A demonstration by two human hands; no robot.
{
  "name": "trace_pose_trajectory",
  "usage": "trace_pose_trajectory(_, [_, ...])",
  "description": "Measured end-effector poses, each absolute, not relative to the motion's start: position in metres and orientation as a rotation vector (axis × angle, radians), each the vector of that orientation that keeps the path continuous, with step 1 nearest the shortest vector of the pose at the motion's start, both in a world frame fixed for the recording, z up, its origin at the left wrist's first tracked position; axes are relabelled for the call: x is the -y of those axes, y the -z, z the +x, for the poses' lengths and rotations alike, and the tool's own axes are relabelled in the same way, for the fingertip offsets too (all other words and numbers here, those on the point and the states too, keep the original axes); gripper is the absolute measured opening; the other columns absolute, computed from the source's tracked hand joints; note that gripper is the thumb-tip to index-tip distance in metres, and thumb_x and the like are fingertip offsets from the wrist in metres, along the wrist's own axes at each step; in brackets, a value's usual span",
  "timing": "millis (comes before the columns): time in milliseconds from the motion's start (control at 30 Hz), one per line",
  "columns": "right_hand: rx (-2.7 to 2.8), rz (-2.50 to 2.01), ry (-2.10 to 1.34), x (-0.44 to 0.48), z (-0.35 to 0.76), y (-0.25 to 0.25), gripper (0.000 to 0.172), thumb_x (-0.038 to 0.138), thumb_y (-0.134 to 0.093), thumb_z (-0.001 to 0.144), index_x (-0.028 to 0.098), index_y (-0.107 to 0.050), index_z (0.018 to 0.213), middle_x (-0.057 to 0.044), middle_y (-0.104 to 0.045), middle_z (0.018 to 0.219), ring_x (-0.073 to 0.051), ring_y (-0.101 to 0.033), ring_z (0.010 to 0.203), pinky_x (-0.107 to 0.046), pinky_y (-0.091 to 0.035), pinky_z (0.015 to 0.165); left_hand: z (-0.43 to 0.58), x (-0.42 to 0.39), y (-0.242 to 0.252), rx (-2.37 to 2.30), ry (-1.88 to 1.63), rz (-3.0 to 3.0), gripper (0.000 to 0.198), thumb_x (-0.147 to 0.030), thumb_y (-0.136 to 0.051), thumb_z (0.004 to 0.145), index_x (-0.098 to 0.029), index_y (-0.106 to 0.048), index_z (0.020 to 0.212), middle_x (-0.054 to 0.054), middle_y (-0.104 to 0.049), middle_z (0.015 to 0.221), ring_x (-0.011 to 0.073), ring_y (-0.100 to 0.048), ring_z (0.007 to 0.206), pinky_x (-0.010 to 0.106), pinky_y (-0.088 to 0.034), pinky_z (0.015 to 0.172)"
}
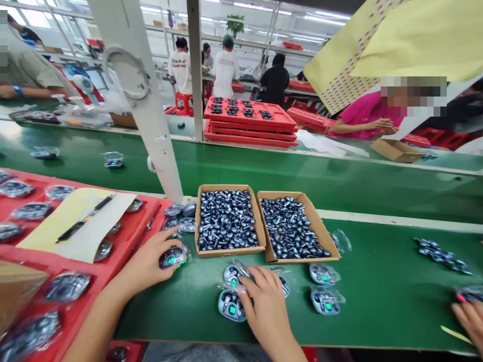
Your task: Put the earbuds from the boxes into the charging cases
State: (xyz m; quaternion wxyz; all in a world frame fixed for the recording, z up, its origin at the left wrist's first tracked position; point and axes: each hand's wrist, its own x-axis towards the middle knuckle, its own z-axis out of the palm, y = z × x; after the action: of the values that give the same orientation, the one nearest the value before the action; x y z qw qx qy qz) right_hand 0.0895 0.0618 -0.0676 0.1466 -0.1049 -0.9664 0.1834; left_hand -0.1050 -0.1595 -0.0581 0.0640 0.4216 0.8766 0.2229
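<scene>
My left hand grips an earbud charging case with a lit green display, at the edge of the red tray. My right hand has its fingers closed on the clear lid of an open earbud case. Just below that one, another open case shows a green number and seated earbuds. Partly behind my right fingers lies a further case. Off to the right, two open cases with green displays sit one below the other.
Two cardboard boxes full of loose earbuds stand ahead of my hands. The red tray at left carries bagged cases, paper and a pen. Another person's hand is at far right, near a row of earbuds.
</scene>
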Motion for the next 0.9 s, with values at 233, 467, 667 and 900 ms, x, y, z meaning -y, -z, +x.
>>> trace_pose_trajectory(233, [2.556, -0.331, -0.786, -0.082, 0.095, 0.044, 0.026, 0.022, -0.045, 0.081, 0.021, -0.062, 0.100, -0.007, -0.061, 0.105, -0.019, -0.055, 0.094, -0.035, -0.046, 0.081, -0.112, 0.165, 0.069, -2.608, -0.690, 1.259, 0.034, -0.029, -0.059, 0.061, -0.027, -0.061, 0.095, 0.003, -0.045, 0.129, 0.0263, -0.047, 0.112, 0.036, -0.040, 0.093])
trace_pose_trajectory(467, [2.125, -0.866, -0.458, -0.201, 0.149, 0.046, 0.034, 0.033, -0.041, 0.083, 0.016, -0.064, 0.100, -0.010, -0.060, 0.105, -0.021, -0.054, 0.098, -0.036, -0.042, 0.086, -0.109, 0.159, 0.071, -2.519, -0.666, 1.291, 0.036, -0.029, -0.057, 0.065, -0.034, -0.055, 0.100, -0.007, -0.051, 0.124, 0.0231, -0.052, 0.108, 0.043, -0.040, 0.091])
trace_pose_trajectory(667, [2.137, -1.152, -0.188, -0.300, 0.185, 0.088, 0.044, 0.040, -0.035, 0.081, 0.012, -0.066, 0.097, -0.013, -0.061, 0.103, -0.023, -0.055, 0.096, -0.037, -0.042, 0.085, -0.120, 0.157, 0.085, -2.510, -0.688, 1.322, 0.040, -0.023, -0.057, 0.059, -0.042, -0.056, 0.094, -0.014, -0.061, 0.105, 0.0243, -0.057, 0.098, 0.047, -0.043, 0.087])
trace_pose_trajectory(900, [2.252, -1.107, -0.146, -0.329, 0.206, 0.099, 0.040, 0.039, -0.038, 0.080, 0.015, -0.069, 0.085, -0.013, -0.056, 0.113, -0.024, -0.052, 0.099, -0.038, -0.039, 0.087, -0.108, 0.146, 0.098, -2.557, -0.925, 1.275, 0.023, -0.033, -0.053, 0.066, -0.040, -0.055, 0.087, -0.014, -0.057, 0.102, 0.0250, -0.055, 0.093, 0.049, -0.042, 0.084])
